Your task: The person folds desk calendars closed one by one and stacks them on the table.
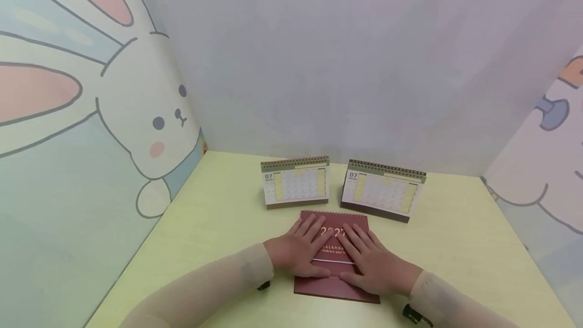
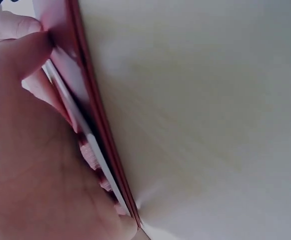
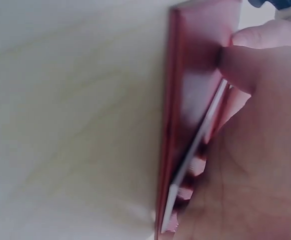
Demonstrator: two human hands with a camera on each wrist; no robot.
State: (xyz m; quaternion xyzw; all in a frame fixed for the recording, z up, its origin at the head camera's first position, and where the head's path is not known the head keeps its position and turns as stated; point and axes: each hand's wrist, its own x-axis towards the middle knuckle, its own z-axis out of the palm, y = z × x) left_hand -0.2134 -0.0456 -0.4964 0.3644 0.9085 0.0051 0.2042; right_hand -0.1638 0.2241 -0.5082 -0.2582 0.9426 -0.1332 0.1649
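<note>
A dark red desk calendar (image 1: 337,287) with 2027 on its cover lies flat on the table, its spiral binding toward the back. My left hand (image 1: 300,249) rests on the left half of its cover, fingers spread and straight. On the right half, my right hand (image 1: 375,262) presses down in the same way. Both thumbs point inward along the lower part, below the pages' white edge. In the left wrist view the page stack (image 2: 93,142) stands slightly apart from the red backing. The right wrist view shows the backing (image 3: 195,65) under the thumb.
Two standing desk calendars showing 07 are behind the red one, a left one (image 1: 298,183) and a right one (image 1: 383,191). The pale yellow table (image 1: 218,201) meets a plain back wall (image 1: 319,65). Printed side walls with a cartoon rabbit (image 1: 141,95) flank it.
</note>
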